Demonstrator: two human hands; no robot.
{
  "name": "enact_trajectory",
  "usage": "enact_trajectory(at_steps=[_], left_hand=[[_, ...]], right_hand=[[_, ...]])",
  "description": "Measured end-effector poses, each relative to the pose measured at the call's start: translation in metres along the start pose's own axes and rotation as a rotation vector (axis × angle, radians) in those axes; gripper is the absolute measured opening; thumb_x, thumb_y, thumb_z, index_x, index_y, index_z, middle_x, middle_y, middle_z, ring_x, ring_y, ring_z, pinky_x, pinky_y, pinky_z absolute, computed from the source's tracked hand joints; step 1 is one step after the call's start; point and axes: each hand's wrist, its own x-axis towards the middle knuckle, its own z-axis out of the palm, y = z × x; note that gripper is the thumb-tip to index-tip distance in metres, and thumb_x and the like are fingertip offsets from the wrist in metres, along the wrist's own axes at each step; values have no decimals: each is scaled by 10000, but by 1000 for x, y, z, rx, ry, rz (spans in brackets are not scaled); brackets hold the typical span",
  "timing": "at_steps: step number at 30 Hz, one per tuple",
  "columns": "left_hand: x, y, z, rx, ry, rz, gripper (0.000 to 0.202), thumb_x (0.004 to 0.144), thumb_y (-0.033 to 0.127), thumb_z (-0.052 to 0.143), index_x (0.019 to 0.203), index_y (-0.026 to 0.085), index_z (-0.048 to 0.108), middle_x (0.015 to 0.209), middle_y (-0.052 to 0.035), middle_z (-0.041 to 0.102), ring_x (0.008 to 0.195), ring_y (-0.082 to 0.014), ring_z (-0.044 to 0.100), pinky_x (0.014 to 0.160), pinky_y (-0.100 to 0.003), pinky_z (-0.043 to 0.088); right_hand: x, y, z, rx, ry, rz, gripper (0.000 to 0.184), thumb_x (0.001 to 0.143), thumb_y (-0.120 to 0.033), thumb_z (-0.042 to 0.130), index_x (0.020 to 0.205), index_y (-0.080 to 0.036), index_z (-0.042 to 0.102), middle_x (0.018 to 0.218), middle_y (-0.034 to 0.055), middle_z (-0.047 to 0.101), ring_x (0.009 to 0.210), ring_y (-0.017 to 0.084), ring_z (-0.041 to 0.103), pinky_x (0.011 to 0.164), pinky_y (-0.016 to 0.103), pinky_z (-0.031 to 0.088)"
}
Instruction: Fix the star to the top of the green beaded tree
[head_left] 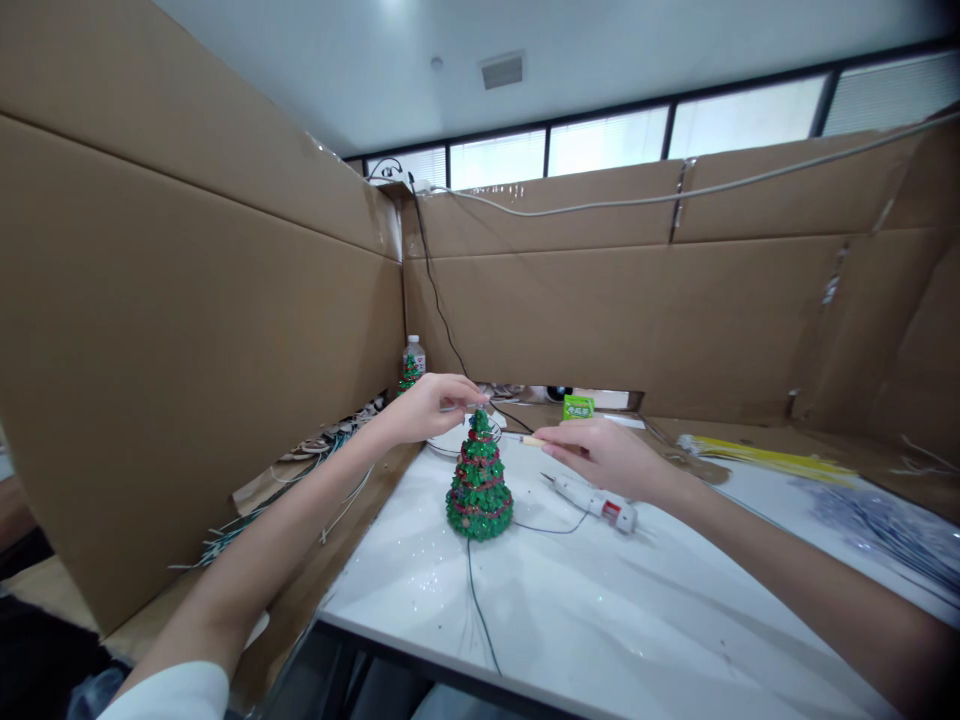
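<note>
A green beaded Christmas tree (478,490) with red garlands stands upright on the white table. My left hand (439,405) reaches in from the left, its fingertips pinched at the very top of the tree; what they grip there is too small to make out. To the right of the treetop, my right hand (596,455) is closed around a thin pale-yellow stick (531,440), which points left toward the tree. Below that hand lies a white glue gun (596,502), nozzle to the left. A dark wire (480,605) runs from the tree's base toward the table's front edge.
Cardboard walls (540,310) enclose the white table (585,620). Behind the glue gun sits a green box (578,407). Yellow strips (772,458) lie at the right, green wires (300,470) at the left. A bottle (414,350) and a second beaded tree (409,374) stand in the back corner.
</note>
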Motion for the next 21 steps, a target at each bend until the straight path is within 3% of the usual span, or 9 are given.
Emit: enact_trajectory(at_steps=[18, 21], left_hand=[[0, 0, 0, 4, 1, -2, 321, 764, 38, 522, 1007, 133, 710, 1025, -103, 695, 849, -144, 648, 719, -260, 519], [0, 1, 0, 5, -1, -6, 323, 760, 35, 519, 1005, 123, 709, 1026, -110, 694, 854, -145, 648, 724, -264, 519]], right_hand=[[0, 1, 1, -7, 18, -17, 366, 964, -388, 377, 1152, -256, 661, 1045, 27, 706, 868, 155, 638, 727, 271, 459], [0, 2, 1, -64, 52, -43, 357, 966, -373, 379, 1134, -243, 666, 976, 39, 708, 819, 151, 632, 695, 265, 440]])
